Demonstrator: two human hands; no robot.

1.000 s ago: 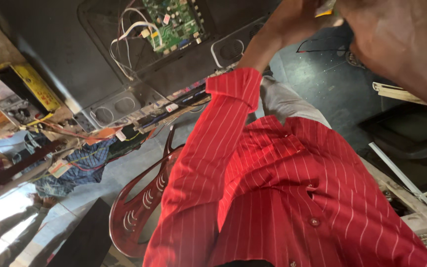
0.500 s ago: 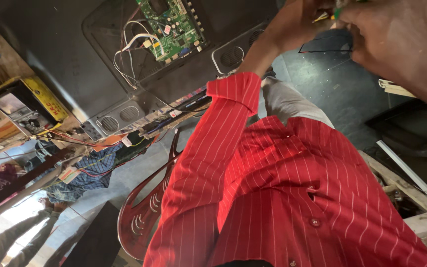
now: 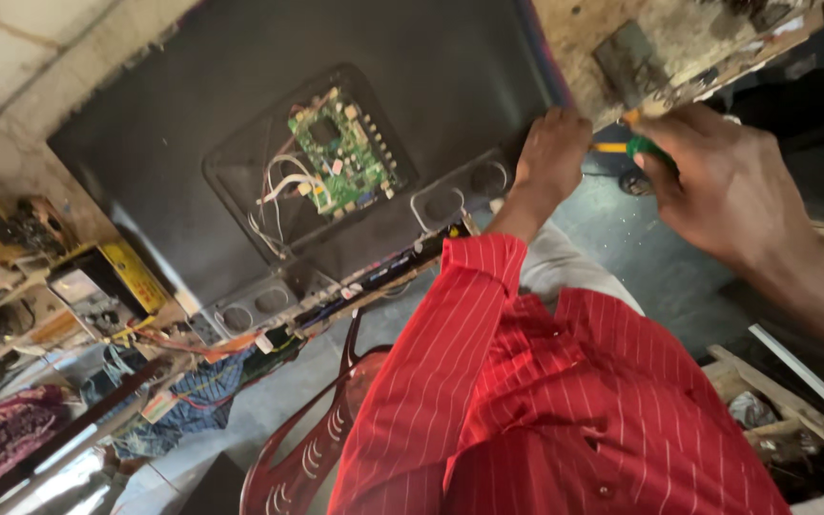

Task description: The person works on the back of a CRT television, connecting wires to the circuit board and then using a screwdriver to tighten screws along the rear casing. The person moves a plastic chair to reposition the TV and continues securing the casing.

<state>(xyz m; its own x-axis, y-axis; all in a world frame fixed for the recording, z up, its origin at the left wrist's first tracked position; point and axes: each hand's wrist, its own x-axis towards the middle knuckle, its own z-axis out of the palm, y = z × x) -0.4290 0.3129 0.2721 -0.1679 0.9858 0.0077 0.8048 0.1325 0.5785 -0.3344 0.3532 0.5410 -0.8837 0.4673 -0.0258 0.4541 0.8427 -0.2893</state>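
Circuit board [image 3: 340, 157] in the recess at the middle of the television back panel [image 3: 193, 124], wires just left of the board, left hand [image 3: 550, 153] on the panel's right edge, right hand [image 3: 727, 181] right of it gripping a screwdriver [image 3: 643, 148], chair [image 3: 312, 448] near and below the panel, cluttered shelves [image 3: 11, 277] far left.

Screwdriver [image 3: 643, 148] mostly hidden in right hand [image 3: 727, 186]; tip unseen

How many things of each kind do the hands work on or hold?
Hands: 2, left hand and right hand
Screwdriver with green and yellow handle: 1
Dark flat panel back: 1
Green circuit board: 1
Total: 5
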